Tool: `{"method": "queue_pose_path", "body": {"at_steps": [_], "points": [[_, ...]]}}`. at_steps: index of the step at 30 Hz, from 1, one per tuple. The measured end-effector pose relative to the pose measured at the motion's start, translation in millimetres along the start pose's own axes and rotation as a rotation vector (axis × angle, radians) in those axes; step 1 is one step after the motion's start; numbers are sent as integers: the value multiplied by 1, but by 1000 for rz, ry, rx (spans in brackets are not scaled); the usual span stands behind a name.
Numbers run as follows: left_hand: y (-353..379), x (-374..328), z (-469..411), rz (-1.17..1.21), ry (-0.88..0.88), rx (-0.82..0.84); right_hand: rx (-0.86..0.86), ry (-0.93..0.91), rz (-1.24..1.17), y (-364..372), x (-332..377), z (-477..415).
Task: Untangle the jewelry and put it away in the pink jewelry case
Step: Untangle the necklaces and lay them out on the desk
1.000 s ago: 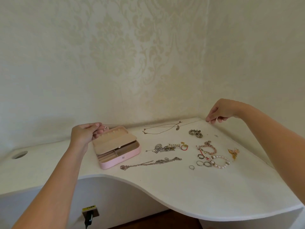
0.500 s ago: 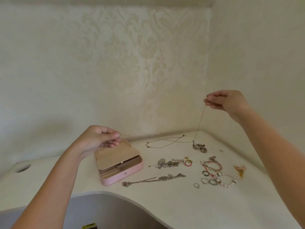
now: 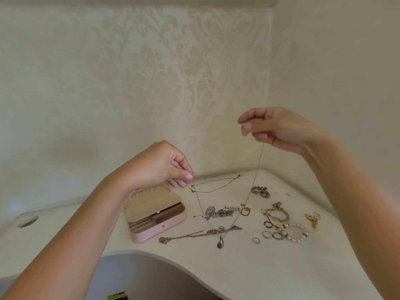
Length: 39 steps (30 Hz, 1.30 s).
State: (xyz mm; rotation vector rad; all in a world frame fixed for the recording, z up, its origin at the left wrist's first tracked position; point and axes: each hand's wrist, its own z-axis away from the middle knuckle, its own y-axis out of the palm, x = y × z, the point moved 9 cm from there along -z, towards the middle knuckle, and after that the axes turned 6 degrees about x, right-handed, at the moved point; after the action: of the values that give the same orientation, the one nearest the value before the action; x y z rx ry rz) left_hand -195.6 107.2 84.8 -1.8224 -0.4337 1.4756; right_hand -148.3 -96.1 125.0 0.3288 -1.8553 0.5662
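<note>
Metal, and very fine: the thin necklace (image 3: 259,161) is pinched at each end between a thumb and forefinger. The left hand (image 3: 160,167) grips one end low, just above the open pink jewelry case (image 3: 160,227), and the right hand (image 3: 279,128) grips the other end higher and further right. Between them the chain hangs in a long V with its pendant (image 3: 220,243) at the bottom, close over the silver chain (image 3: 194,234) on the white desk (image 3: 281,269); whether the pendant touches it I cannot tell. I judge the necklace light, limp and easily kinked or snagged, so it is best held by its ends, as now, and lowered pendant first into a compartment so the slack coils instead of knotting. A second thin necklace (image 3: 216,185), a pearl bracelet (image 3: 297,233) and several rings (image 3: 271,234) lie on the desk, apart from the case.
</note>
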Motion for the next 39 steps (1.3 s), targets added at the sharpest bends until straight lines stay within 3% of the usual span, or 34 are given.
{"method": "queue_pose_path", "body": {"at_steps": [3,7,14,23,30,39], "points": [[8,0,3,-99,-21,17,90,64,367,22,-3,7],[15,-6,4,-144,15,21,171,32,573,47,-2,15],[44,-13,6,319,125,27,208,-73,485,69,-9,25],[72,-2,4,667,38,98,164,-227,336,73,-10,36],[82,0,2,766,21,136,150,-233,263,67,-22,39],[88,20,-5,808,-105,149,153,-289,426,71,-34,40]]}}
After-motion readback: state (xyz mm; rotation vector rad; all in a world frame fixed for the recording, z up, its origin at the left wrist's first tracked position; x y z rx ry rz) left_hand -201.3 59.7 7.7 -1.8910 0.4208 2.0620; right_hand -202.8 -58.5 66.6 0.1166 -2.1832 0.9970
